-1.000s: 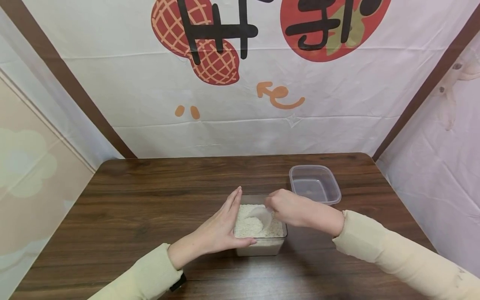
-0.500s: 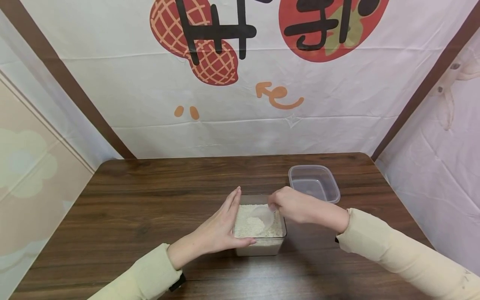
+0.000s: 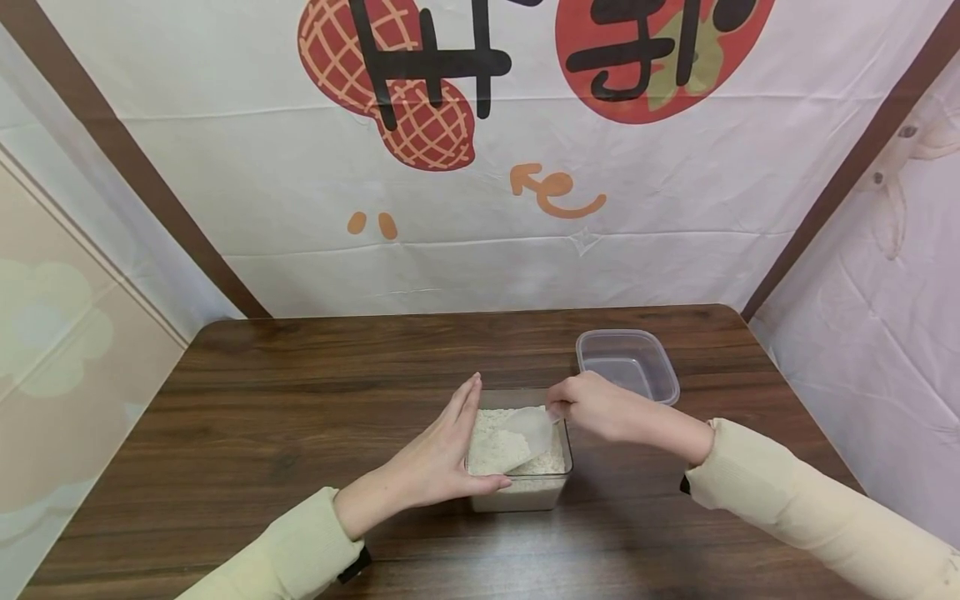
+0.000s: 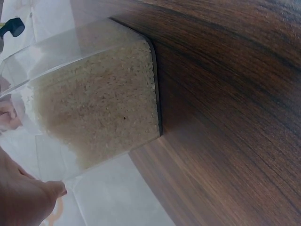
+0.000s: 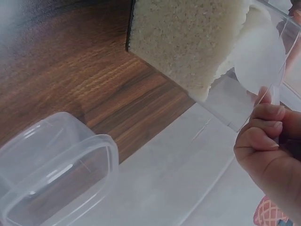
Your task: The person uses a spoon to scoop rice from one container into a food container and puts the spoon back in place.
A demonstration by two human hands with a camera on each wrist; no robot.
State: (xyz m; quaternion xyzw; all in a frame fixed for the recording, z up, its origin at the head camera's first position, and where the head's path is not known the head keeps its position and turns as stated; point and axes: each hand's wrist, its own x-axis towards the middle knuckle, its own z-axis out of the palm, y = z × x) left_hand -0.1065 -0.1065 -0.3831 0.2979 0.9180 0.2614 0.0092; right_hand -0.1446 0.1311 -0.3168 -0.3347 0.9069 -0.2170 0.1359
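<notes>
A transparent rectangular container [image 3: 525,498] filled partway with white rice [image 4: 99,94] stands on the table in front of me. My left hand [image 3: 438,458] rests against its left side with fingers straight, the thumb lying along the front rim. Inside the container, my right hand [image 3: 603,410] pinches the handle of a translucent white scoop [image 3: 536,427]. The scoop is tilted at the rice surface, its bowl lowered toward the front left and rice at its mouth. Through the container wall, the right wrist view shows the scoop bowl just above the rice, near the rim.
A shallow transparent plastic tub [image 3: 618,373] stands behind and right of the container, close to the right forearm. The dark wooden table [image 3: 300,400] ends at a printed white cloth backdrop [image 3: 465,275]. More cloth hangs at both sides.
My right hand has drawn slightly right and up, and the scoop has tipped from facing upward to a slant toward the front left. The left hand and container have stayed put.
</notes>
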